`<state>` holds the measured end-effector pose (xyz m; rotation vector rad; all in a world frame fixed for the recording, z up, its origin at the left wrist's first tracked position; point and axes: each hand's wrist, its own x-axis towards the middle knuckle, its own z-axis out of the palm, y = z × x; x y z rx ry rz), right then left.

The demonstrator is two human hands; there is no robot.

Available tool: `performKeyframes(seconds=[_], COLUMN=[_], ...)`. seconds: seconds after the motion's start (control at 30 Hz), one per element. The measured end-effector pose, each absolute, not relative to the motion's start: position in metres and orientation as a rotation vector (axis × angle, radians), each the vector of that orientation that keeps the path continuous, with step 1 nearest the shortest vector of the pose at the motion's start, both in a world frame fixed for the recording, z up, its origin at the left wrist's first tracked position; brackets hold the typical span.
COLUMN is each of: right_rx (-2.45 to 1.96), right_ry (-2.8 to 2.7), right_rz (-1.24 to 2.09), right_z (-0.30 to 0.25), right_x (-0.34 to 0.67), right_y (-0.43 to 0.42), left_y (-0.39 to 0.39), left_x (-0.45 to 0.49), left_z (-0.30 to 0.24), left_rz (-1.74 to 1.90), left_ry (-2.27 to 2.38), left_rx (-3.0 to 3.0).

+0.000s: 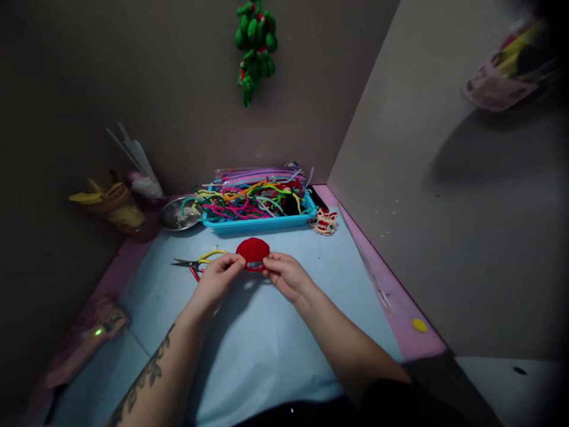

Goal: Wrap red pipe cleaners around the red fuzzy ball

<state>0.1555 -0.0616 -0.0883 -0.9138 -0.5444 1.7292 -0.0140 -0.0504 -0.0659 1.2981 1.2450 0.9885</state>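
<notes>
Both my hands hold a small red pipe-cleaner piece (253,251), a fuzzy dome with a loop beneath, just above the light blue table cover (267,344). My left hand (217,280) pinches its left edge and my right hand (287,276) pinches its right edge. Both have fingers closed on the piece. Scissors with red and yellow handles (195,263) lie flat on the cover just left of my left hand.
A blue tray (260,222) full of several coloured pipe cleaners sits at the back. A metal dish (180,213) is to its left and a small red-and-white figure (325,221) to its right. A green decoration (255,44) hangs on the wall. A device with a green light (100,330) lies left.
</notes>
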Motion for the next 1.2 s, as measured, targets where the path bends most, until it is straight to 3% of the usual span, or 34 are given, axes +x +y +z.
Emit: performKeyframes(seconds=[0.13, 0.37, 0.73, 1.2], right_rx=[-0.931, -0.994, -0.732, -0.69], right_ry=[-0.521, -0.509, -0.398, -0.418], right_rz=[1.682, 1.322, 1.695, 1.724], right_z=[-0.082, -0.075, -0.074, -0.065], right_x=[0.155, 0.158, 0.163, 0.165], right_y=[-0.063, -0.063, -0.062, -0.067], left_y=[-0.051, -0.048, -0.045, -0.041], left_x=[-0.014, -0.017, -0.021, -0.023], left_z=[-0.06, -0.065, -0.08, -0.086], left_rz=[1.037, 1.089, 1.023, 0.958], left_ry=[1.265, 1.233, 0.913, 0.936], left_rx=[1.263, 1.26, 1.279, 1.265])
